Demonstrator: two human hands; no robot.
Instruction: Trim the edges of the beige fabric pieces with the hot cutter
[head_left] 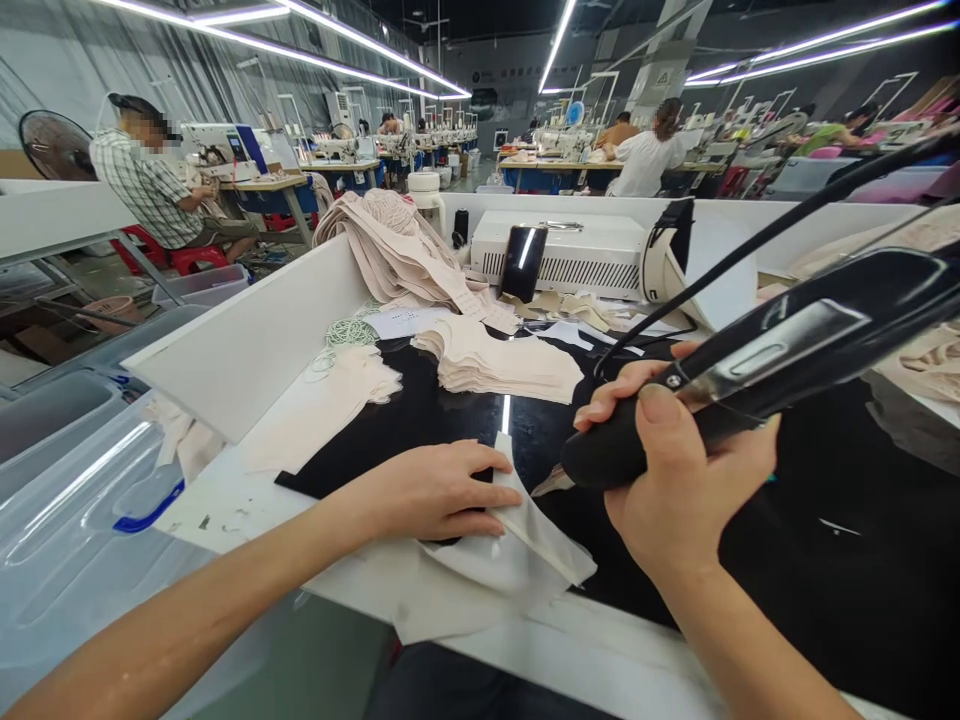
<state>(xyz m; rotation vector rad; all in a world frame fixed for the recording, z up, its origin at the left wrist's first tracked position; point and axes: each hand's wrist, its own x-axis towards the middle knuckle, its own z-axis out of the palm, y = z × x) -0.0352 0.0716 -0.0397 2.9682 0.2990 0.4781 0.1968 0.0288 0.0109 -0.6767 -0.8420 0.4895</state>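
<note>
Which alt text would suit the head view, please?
A person's right hand grips a black handheld tool, while the left hand touches pale material at a black work surface. Stacked pale pieces lie beyond; farther back, people sit near sewing machines.

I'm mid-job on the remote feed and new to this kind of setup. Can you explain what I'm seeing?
There is no robot here: these are a person's two bare hands, seen from a camera worn on that person's head, looking forward and down. The left hand rests with fingers spread on a thin pale sheet near the table's front edge. The right hand grips a black handheld tool whose pointed tip is close to that sheet; I can't tell whether they touch. On the black surface beyond lies a stack of pale cut pieces. Behind it are a phone and a white vented box.
</note>
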